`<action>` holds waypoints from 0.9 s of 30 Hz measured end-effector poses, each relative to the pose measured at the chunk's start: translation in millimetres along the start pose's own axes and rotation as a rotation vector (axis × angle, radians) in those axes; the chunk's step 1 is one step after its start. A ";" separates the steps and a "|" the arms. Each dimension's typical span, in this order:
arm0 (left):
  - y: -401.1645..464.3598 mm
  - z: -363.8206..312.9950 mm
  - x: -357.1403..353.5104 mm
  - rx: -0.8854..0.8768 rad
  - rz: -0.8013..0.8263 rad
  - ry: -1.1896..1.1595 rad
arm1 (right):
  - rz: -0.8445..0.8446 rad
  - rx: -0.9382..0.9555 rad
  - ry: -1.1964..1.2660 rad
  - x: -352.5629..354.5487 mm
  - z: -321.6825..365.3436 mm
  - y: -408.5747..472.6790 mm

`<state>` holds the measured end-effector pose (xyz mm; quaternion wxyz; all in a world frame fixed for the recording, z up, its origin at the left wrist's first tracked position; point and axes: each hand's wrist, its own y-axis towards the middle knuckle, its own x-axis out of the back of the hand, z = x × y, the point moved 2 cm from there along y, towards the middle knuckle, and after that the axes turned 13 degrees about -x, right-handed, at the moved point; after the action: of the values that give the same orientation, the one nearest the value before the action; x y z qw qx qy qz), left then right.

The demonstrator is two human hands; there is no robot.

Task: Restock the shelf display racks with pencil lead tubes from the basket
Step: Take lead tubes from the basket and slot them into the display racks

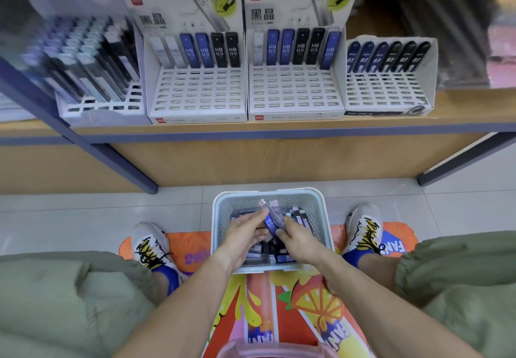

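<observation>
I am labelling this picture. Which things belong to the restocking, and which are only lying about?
Job:
basket
pencil lead tubes, gripped by both hands
left hand
right hand
HB 0.5 display racks
0.3 rack

Not the job:
printed orange mat
pink rim

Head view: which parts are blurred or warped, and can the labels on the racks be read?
Head view: the leftmost rack is motion-smeared, its tubes streaked; the two middle racks are sharper, "HB 0.5" legible. Wide-angle distortion bows the shelf edge and splays the posts. The top right corner is dark and soft. Both hands, left and right, show slightly soft in the basket; lighting is even, without harsh glare.
</observation>
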<state>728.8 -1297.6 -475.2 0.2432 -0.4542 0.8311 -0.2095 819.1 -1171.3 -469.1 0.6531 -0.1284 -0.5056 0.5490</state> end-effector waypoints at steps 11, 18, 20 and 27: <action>-32.9 -104.7 -17.3 -0.178 0.035 -0.218 | -0.044 0.246 0.464 42.9 121.0 -60.2; -80.6 -218.3 23.9 -0.296 0.136 -0.417 | 0.011 0.371 0.772 78.9 209.0 -110.3; -92.1 -242.7 34.1 -0.339 0.138 -0.421 | 0.003 0.438 0.733 86.8 235.0 -121.7; -107.0 -300.6 75.2 -0.418 0.072 -0.386 | 0.023 0.384 0.863 94.4 316.4 -135.3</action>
<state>584.6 -1377.2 -191.7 0.3053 -0.4963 0.8100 0.0657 634.3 -1263.2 -178.0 0.8092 -0.2273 -0.0758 0.5364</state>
